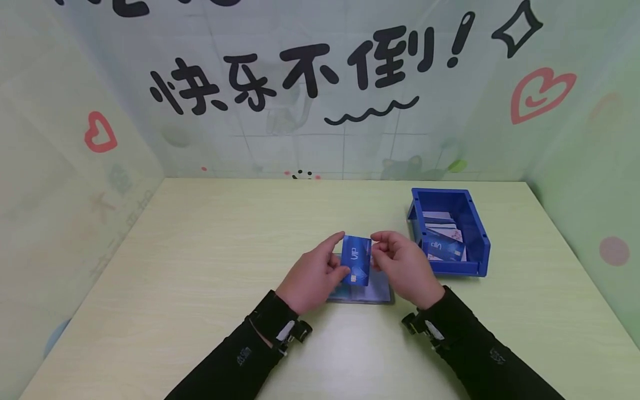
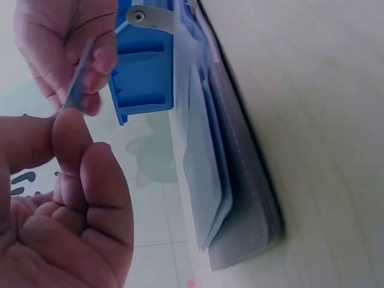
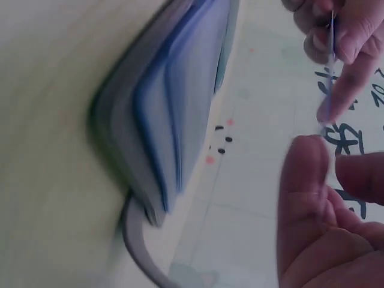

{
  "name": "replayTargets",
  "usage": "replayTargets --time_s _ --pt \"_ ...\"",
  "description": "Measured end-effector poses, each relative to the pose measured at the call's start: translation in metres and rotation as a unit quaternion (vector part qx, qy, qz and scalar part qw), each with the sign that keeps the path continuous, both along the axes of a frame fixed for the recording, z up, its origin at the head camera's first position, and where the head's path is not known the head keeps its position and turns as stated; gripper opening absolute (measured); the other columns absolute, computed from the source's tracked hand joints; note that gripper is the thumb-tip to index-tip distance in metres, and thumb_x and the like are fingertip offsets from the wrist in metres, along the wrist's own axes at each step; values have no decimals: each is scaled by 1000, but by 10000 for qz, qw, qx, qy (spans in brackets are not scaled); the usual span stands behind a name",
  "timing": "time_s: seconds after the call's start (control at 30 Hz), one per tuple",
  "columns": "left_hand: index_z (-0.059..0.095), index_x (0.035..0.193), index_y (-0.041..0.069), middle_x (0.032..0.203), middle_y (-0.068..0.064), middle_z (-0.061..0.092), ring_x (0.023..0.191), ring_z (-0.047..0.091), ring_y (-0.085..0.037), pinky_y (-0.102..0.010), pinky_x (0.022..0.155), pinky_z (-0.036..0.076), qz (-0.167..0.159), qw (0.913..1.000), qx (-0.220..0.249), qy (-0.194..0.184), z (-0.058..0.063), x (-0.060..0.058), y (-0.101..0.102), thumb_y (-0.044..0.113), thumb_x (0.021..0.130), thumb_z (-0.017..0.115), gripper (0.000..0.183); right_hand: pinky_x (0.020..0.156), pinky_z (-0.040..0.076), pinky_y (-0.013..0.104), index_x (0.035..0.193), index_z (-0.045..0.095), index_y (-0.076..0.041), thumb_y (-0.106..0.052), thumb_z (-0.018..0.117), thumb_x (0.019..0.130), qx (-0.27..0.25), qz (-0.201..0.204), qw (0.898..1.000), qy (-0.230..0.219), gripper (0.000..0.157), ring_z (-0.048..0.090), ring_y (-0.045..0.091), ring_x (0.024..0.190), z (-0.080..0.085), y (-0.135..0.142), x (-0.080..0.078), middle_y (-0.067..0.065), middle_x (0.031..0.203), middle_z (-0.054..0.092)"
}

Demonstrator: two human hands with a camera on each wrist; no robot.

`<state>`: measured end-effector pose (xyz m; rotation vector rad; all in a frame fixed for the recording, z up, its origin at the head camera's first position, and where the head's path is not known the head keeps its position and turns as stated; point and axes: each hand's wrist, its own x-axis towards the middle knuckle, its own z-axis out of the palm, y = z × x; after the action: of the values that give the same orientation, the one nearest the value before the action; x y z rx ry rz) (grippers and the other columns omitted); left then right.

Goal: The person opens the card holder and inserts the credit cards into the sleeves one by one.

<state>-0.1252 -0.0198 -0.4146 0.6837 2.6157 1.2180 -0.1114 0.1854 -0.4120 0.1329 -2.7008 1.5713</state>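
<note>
A blue VIP card (image 1: 356, 261) stands upright between the two hands, above an open card holder. My left hand (image 1: 316, 275) pinches the card's left side, thumb across its lower front corner. At its right edge, my right hand (image 1: 404, 266) pinches the card with thumb and fingertips. Both wrist views show the card edge-on as a thin strip (image 2: 78, 84). Under the hands lies the card holder (image 1: 382, 291), its clear sleeves (image 2: 201, 162) fanned up from a grey cover (image 2: 249, 240). A strap with a metal snap (image 2: 139, 16) sticks out from it.
To the right rear stands a blue plastic bin (image 1: 475, 222) with a low front, holding several cards (image 1: 445, 244), a VIP one among them. The pale wooden table (image 1: 200, 250) is bounded by printed fabric walls (image 1: 310, 144) at back and sides.
</note>
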Motion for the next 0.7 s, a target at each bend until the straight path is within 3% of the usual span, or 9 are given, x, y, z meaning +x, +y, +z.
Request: replayTargets --time_s 0.1,0.27,0.43,0.7 --pt "27 148 16 70 2 55 56 51 -13 -30 50 43 210 9997 -95 -128 0 -3 -3 26 91 63 67 76 54 37 120 56 -6 -13 57 94 854 96 9962 -126 28 58 15 82 1 2 0 6 98 63" --pt "28 146 12 64 2 48 50 45 -14 -29 47 38 383 9982 -413 -187 -2 -6 -6 24 91 61 65 83 51 42 121 58 -5 -18 57 94 2056 354 9769 -457 30 56 18 91 3 4 1 7 111 63" --pt "30 146 11 61 4 46 46 43 -13 -27 44 34 337 9968 -667 -293 -4 -6 -7 22 91 60 63 89 47 47 122 58 -3 -17 57 93 2512 469 9650 -591 32 54 22 104 2 4 2 11 118 61" --pt "36 142 7 57 6 47 44 42 -11 -28 47 35 143 9941 -1031 -319 -7 -3 -7 22 91 61 59 90 46 48 124 57 -1 -16 58 92 2734 598 9587 -508 35 54 23 106 -2 6 3 12 118 61"
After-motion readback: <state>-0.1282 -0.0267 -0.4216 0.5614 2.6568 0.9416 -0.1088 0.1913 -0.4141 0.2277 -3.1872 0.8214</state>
